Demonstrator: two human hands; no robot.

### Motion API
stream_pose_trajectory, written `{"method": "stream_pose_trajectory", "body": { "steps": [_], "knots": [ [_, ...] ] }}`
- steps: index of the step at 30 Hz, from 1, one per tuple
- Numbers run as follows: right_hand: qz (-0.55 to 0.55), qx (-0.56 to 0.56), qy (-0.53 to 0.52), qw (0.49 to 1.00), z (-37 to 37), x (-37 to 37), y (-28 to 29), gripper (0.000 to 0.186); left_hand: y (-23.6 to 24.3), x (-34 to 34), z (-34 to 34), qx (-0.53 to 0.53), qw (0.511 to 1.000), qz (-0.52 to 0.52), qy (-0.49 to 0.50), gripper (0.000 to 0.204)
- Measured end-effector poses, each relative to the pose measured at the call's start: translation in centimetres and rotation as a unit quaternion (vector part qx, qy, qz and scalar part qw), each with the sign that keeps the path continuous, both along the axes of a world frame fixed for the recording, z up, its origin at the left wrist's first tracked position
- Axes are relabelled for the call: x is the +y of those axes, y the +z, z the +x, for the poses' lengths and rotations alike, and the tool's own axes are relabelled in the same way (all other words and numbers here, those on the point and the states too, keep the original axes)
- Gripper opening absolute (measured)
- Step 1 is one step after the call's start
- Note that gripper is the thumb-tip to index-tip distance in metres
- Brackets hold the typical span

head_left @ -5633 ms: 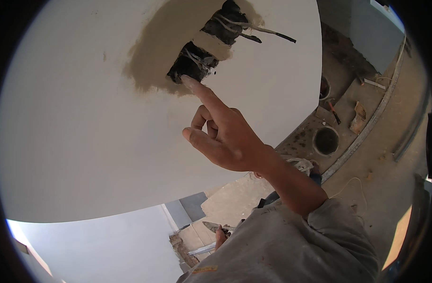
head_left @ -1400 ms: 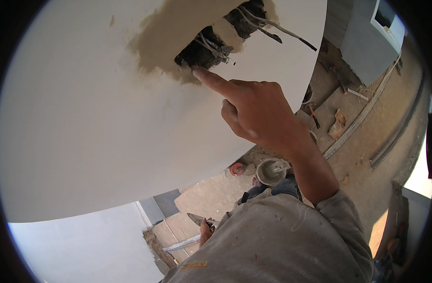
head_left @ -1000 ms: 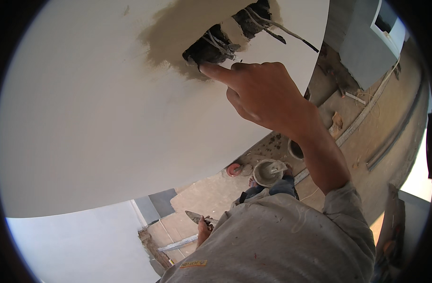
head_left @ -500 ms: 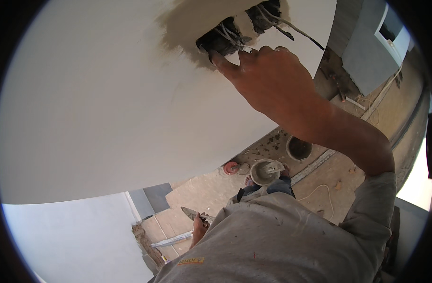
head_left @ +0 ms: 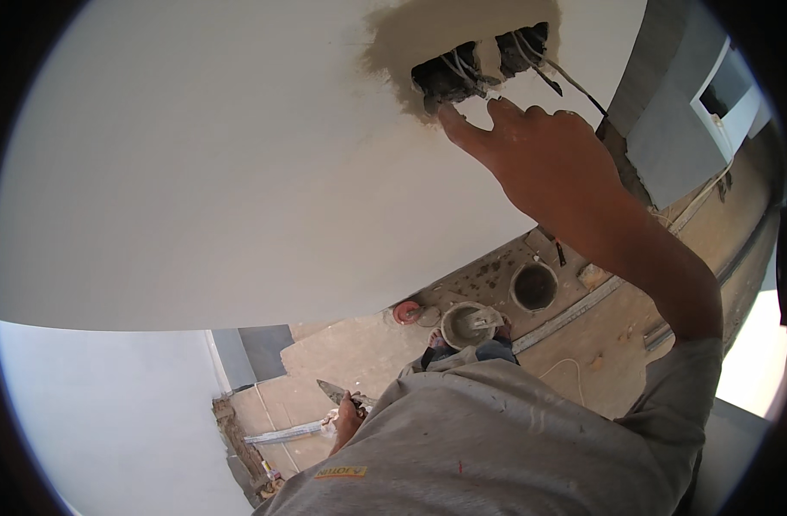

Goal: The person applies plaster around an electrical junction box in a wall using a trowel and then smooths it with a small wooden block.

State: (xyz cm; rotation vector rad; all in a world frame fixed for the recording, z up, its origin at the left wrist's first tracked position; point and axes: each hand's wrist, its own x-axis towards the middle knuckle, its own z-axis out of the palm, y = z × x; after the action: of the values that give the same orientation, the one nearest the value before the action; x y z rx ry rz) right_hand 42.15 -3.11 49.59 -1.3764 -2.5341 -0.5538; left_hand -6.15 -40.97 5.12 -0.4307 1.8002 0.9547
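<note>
My right hand (head_left: 552,159) is raised to a white wall panel (head_left: 195,155), one finger stretched to the lower left edge of a dark cut-out (head_left: 440,79), the others bent, their tips partly hidden. A second cut-out (head_left: 514,53) beside it has cables (head_left: 572,81) hanging out. Beige filler (head_left: 398,39) surrounds both openings; I cannot tell whether my right hand holds anything small. Low down by my grey shirt, my left hand (head_left: 349,414) is closed on a pointed metal trowel (head_left: 331,391).
Below the panel, at my feet, stand a mixing bucket (head_left: 458,331), a dark bucket (head_left: 533,286) and a red round object (head_left: 406,312). Long strips (head_left: 565,314) and loose cord lie on the dusty floor (head_left: 307,439). A grey board (head_left: 668,112) is at the upper right.
The openings and my right hand have shifted up and rightward in view as my head moved. My right hand's fingers have changed pose at the opening's edge; my left still holds the trowel.
</note>
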Motion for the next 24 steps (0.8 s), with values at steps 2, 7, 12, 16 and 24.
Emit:
{"method": "stream_pose_trajectory", "body": {
  "steps": [2, 7, 12, 16, 24],
  "knots": [
    [-0.045, 0.057, 0.029, 0.997, 1.6, -1.2, -0.2, 0.05, -0.2, -0.2, -0.4, 0.008, 1.0, -0.006, 0.014, 0.038],
    [-0.295, 0.471, 0.192, 0.809, 9.9, -5.6, -5.6, 0.031, 0.4, 0.4, -0.2, 0.033, 0.999, -0.042, 0.002, 0.042],
    [-0.545, 0.821, 0.051, 0.161, 9.1, -6.8, -37.0, 0.039, 0.4, 1.5, -0.9, 0.025, 0.999, -0.045, 0.004, 0.045],
    [-0.405, 0.558, -0.195, 0.698, 3.0, -10.4, -48.8, 0.037, 3.4, 3.2, -0.8, 0.045, 0.996, -0.019, -0.08, 0.045],
    [-0.347, 0.577, -0.123, 0.729, -1.9, -8.3, -30.3, 0.025, 4.3, 4.4, 0.2, 0.068, 0.997, 0.009, -0.032, 0.043]
  ]
}}
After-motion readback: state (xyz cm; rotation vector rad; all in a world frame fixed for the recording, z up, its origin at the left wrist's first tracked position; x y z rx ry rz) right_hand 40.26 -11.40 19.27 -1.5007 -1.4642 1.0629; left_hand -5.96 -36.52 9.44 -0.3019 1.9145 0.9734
